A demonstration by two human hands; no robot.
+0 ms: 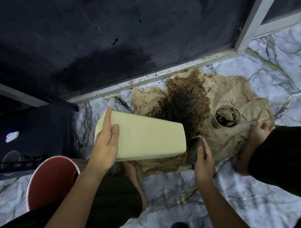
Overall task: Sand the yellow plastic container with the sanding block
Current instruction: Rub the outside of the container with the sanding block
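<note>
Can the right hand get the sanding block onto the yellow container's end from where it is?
Probably yes: the right hand holds the sanding block right beside the yellow container, nothing between.

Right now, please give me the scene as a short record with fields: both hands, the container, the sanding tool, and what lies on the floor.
left hand: the left hand rests on the yellow container, fingers straight, steadying it
right hand: the right hand grips the sanding block at the container's narrow end
container: tilted, held above the stained cloth
on the cloth: small pot of dark liquid with a tool in it
nearby: red bucket, marble floor
</note>
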